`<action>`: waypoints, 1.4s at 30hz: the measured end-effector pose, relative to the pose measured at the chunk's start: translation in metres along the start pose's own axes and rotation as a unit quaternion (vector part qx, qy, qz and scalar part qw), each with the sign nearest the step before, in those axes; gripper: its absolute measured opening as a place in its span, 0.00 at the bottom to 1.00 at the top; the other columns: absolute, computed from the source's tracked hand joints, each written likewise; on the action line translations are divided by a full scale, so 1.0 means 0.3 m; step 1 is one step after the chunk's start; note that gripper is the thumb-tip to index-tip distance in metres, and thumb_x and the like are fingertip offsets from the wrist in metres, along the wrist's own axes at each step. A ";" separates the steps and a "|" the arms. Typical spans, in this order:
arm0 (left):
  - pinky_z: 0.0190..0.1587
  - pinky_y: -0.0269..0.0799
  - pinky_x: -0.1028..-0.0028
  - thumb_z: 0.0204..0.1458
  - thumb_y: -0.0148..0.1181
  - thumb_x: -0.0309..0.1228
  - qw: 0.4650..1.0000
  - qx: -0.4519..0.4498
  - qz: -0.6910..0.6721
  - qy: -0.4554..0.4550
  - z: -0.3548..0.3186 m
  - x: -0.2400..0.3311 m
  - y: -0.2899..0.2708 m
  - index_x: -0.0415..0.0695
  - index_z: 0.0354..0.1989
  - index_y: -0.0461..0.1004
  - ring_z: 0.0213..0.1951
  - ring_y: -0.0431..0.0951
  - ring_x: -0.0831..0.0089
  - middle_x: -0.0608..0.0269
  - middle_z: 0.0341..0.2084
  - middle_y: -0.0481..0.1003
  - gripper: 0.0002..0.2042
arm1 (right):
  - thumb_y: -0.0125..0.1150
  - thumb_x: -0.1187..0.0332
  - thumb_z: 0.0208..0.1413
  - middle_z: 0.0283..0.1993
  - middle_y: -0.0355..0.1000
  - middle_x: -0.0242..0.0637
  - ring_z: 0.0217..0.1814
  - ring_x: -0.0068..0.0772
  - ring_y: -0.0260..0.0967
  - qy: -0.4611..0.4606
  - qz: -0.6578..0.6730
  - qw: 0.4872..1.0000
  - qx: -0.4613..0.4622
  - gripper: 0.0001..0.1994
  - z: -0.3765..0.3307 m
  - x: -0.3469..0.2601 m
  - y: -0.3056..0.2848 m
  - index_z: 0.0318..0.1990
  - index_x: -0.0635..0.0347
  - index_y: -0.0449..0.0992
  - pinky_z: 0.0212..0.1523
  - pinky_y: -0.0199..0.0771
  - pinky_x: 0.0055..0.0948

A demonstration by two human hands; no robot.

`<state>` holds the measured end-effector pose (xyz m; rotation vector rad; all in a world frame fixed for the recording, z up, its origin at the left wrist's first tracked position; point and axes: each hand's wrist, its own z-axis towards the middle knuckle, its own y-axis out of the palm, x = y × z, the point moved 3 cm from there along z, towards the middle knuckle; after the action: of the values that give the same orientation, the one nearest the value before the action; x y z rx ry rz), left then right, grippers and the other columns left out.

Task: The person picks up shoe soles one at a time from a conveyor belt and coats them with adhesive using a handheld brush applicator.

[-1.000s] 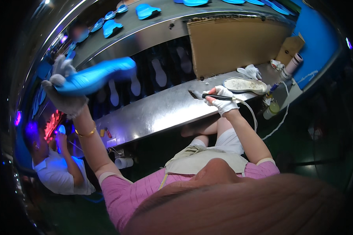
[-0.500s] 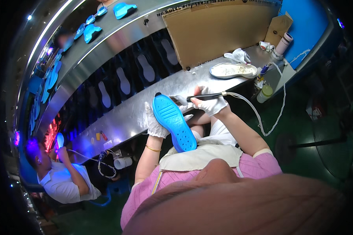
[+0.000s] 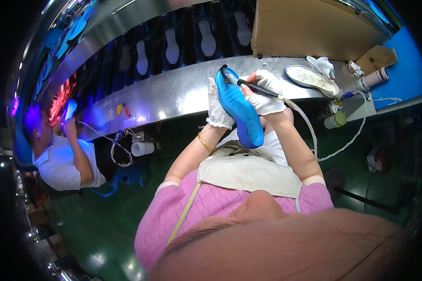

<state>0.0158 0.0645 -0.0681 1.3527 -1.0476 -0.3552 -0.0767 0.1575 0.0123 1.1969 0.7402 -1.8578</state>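
**Working a blue sole with a corded tool**

Holding the blue shoe sole at the centre of the frame, the left hand, in a white glove, wraps its fingers around the sole's left edge and keeps it tilted, toe end up toward the counter, heel end down toward the lap. The right hand, also gloved in white, has its fingers closed around a dark pen-like tool, whose tip touches the sole's upper end. A pale hose runs from the tool's rear past the right wrist and down.

The shiny metal counter crosses the upper half of the frame. On it, to the upper right, lies 1 pale sole, with a crumpled white glove just beside it and a white tube with a pink end further right. A brown cardboard sheet stands behind them. Behind the counter, a dark belt carries white sole shapes.

At the left edge, another person in a white shirt sits under violet light.
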 end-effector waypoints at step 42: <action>0.54 0.74 0.56 0.38 0.37 0.79 0.988 -0.049 0.140 -0.039 0.010 0.013 0.050 0.45 0.64 0.55 0.51 0.75 0.54 0.48 0.53 0.70 0.53 | 0.66 0.81 0.48 0.35 0.76 0.36 0.35 0.22 0.74 -0.035 -0.020 0.997 -0.065 0.08 -0.090 0.027 -0.076 0.36 0.62 0.78 0.36 0.75 0.22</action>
<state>0.0103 0.0636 -0.0535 1.0939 -1.2516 -0.2468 -0.0857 0.1885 -0.0043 1.0370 0.8381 -1.8445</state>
